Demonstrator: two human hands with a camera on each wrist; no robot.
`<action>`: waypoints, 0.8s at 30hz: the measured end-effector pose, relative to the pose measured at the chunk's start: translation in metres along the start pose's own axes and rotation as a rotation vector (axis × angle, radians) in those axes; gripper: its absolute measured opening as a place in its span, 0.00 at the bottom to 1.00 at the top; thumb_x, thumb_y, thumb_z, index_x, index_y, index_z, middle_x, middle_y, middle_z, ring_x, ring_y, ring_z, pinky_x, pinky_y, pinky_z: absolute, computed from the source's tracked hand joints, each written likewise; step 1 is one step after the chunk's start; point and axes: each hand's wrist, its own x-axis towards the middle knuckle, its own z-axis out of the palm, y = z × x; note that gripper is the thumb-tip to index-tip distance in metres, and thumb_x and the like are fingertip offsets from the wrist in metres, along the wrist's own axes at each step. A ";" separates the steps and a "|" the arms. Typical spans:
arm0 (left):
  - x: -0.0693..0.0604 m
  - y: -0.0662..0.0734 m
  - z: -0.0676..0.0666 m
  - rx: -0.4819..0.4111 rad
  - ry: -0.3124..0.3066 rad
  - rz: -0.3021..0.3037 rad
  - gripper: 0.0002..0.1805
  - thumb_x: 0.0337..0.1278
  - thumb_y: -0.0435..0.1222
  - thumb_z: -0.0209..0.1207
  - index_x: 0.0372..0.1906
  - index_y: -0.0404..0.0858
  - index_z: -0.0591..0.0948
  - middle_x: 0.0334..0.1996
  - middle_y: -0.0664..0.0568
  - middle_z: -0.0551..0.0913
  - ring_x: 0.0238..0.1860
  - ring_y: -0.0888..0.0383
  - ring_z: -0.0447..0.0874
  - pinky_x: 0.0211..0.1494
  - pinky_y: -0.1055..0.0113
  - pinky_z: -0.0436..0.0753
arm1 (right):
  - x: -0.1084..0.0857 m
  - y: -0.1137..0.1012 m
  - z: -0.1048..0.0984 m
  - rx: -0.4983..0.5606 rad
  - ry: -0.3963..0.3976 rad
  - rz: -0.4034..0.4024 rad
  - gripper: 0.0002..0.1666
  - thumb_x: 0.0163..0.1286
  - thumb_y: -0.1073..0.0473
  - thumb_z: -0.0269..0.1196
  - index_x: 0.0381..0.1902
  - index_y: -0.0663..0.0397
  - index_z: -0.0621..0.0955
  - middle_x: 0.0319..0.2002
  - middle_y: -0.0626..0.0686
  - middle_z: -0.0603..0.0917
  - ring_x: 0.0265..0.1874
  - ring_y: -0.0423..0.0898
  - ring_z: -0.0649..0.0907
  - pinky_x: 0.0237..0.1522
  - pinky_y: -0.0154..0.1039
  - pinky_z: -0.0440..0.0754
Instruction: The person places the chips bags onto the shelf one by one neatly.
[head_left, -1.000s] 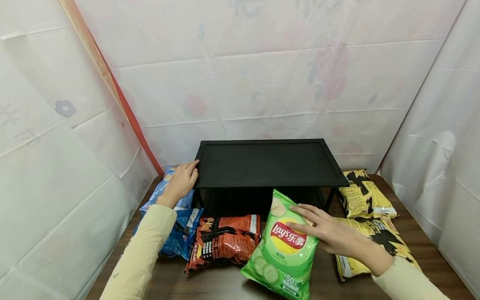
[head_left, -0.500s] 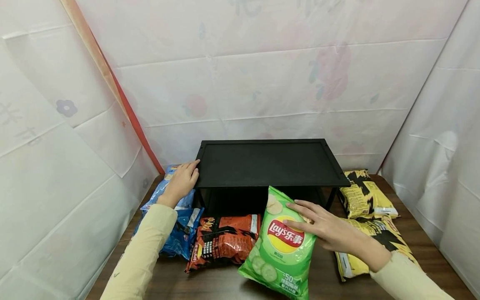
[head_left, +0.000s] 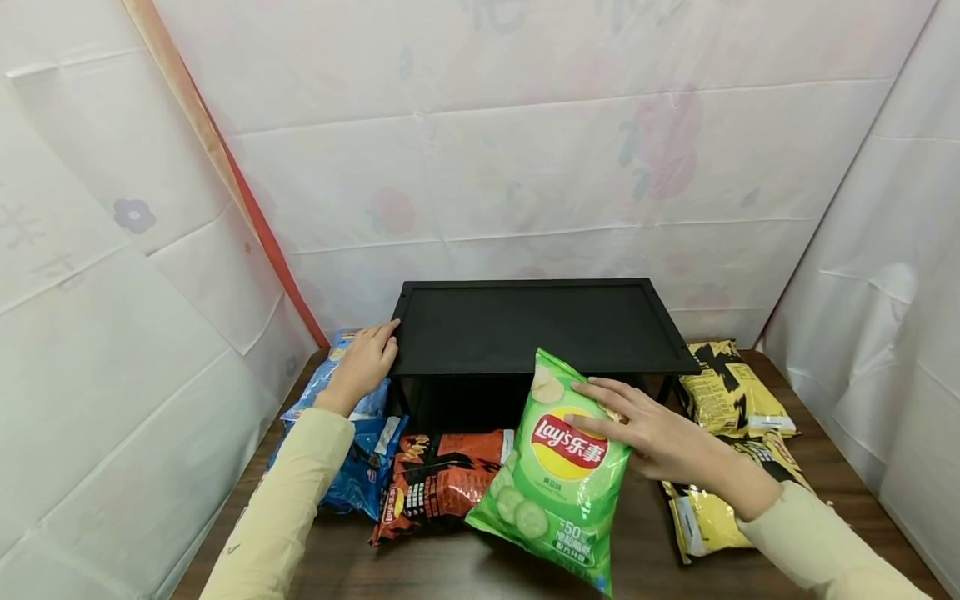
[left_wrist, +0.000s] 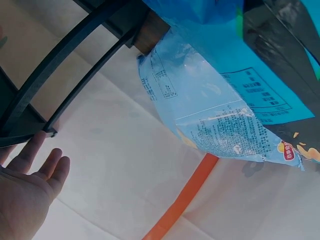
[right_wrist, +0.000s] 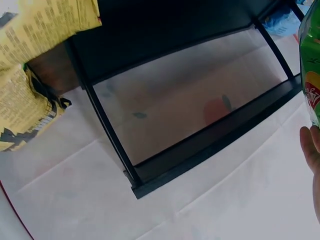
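Note:
My right hand (head_left: 652,429) grips a green chip bag (head_left: 562,475) by its upper right side, fingers over the front, holding it tilted in front of the black shelf (head_left: 525,325). The bag's top corner overlaps the shelf's front edge in the head view. My left hand (head_left: 363,362) rests with its fingertips at the shelf's left edge, fingers fairly straight. In the left wrist view those fingers (left_wrist: 30,155) touch the shelf frame. At the right border of the right wrist view, part of my right hand (right_wrist: 312,150) is beneath the green bag (right_wrist: 311,50).
Blue bags (head_left: 363,467) lie left of the shelf, partly under my left arm. A red bag (head_left: 450,479) lies before it. Yellow bags (head_left: 731,387) lie on the right of the brown table (head_left: 405,575). White cloth walls (head_left: 525,167) stand behind and at both sides.
The green bag and my right hand have moved up and slightly left, covering more of the red bag's right end. My left hand has stayed at the shelf edge.

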 end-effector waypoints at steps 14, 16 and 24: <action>-0.001 -0.003 0.000 -0.007 -0.001 -0.012 0.27 0.70 0.46 0.34 0.70 0.42 0.56 0.66 0.40 0.61 0.67 0.40 0.56 0.68 0.44 0.56 | 0.018 0.027 -0.007 0.042 0.051 0.063 0.44 0.42 0.69 0.59 0.63 0.50 0.69 0.66 0.62 0.63 0.63 0.54 0.64 0.49 0.45 0.74; -0.001 -0.003 -0.001 -0.006 -0.004 -0.011 0.28 0.70 0.47 0.34 0.70 0.42 0.56 0.66 0.39 0.61 0.67 0.40 0.55 0.68 0.43 0.56 | 0.020 0.031 -0.008 0.048 0.049 0.086 0.43 0.44 0.69 0.60 0.63 0.49 0.69 0.66 0.61 0.63 0.62 0.53 0.65 0.49 0.45 0.74; -0.001 -0.002 0.000 -0.015 -0.011 -0.030 0.28 0.69 0.47 0.35 0.70 0.43 0.56 0.67 0.40 0.60 0.67 0.40 0.55 0.68 0.43 0.56 | 0.033 0.045 -0.018 0.080 0.000 0.161 0.43 0.47 0.70 0.60 0.64 0.45 0.67 0.67 0.60 0.59 0.63 0.53 0.62 0.49 0.47 0.73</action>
